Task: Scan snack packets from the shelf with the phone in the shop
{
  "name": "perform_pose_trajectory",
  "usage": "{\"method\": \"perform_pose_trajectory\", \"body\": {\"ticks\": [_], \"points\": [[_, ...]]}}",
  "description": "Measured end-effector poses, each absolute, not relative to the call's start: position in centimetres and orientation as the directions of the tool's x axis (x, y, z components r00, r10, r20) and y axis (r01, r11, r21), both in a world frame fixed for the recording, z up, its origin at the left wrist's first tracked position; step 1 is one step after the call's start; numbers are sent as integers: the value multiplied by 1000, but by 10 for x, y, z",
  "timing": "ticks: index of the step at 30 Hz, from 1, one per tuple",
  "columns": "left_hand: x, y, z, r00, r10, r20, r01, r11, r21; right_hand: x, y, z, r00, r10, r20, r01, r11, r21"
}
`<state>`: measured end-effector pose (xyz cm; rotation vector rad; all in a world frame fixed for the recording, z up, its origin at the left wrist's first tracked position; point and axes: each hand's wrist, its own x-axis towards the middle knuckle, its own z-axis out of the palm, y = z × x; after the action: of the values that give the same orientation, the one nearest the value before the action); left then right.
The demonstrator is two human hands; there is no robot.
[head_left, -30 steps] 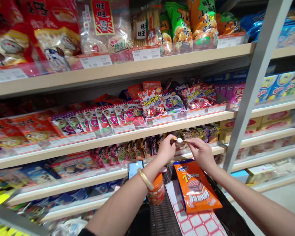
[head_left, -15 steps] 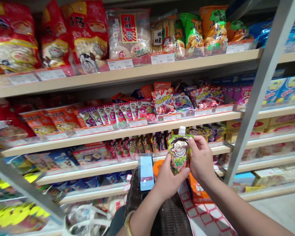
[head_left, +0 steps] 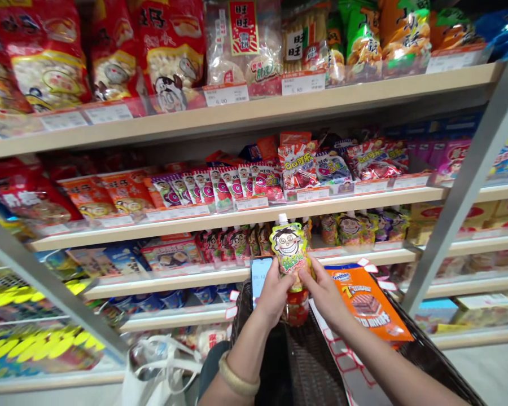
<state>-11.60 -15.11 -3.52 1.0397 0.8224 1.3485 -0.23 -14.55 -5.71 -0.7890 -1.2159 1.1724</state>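
Both my hands hold up a small green drink pouch (head_left: 288,246) with a cartoon face and a white cap, upright in front of the shelves. My left hand (head_left: 271,294) grips its lower left side; a bangle sits on that wrist. My right hand (head_left: 324,295) pinches its lower right side. Directly below the pouch, in the dark woven basket (head_left: 423,345), stands an orange-lidded jar (head_left: 296,307). An orange snack bag (head_left: 366,304) lies in the basket beside my right hand. A phone (head_left: 259,277) stands just behind my left hand.
Wooden shelves (head_left: 254,214) packed with snack bags and price tags fill the view. More cartoon-face pouches (head_left: 355,226) hang on the shelf behind. A grey upright post (head_left: 465,186) stands at right. A white bag (head_left: 152,366) hangs at lower left.
The pouch came off the shelf into both hands and is now held lower and further left, over the basket. The camera view shifted right, so the shelves slid left.
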Motion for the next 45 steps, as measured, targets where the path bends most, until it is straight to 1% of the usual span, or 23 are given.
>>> {"method": "perform_pose_trajectory", "body": {"ticks": [2, 5, 7, 10, 17, 21, 34, 45], "points": [[-119, -151, -37, 123, 986, 115, -348, -65, 935, 0, -144, -60, -55, 950, 306, -209, 289, -934], [-121, -149, -38, 171, 967, 187, -311, -127, 942, 2, -144, -63, -54, 941, 335, -174, 322, -931], [-122, -149, -39, 189, 953, 237, -289, -177, 941, 3, -144, -65, -55, 937, 346, -163, 334, -928], [-122, -149, -40, 199, 944, 262, -289, -199, 937, 4, -144, -66, -49, 938, 342, -171, 330, -929], [-121, -149, -45, 148, 969, 196, -333, -138, 933, 3, -141, -65, -20, 944, 328, -213, 316, -924], [-123, -148, -45, 177, 968, 178, -357, -105, 928, 3, -141, -65, -18, 944, 330, -197, 320, -927], [-123, -148, -45, 171, 971, 170, -354, -100, 930, 4, -142, -66, -10, 938, 348, -174, 341, -924], [-123, -148, -45, 186, 968, 168, -372, -88, 924, 4, -143, -66, -22, 942, 334, -171, 326, -930]]}}
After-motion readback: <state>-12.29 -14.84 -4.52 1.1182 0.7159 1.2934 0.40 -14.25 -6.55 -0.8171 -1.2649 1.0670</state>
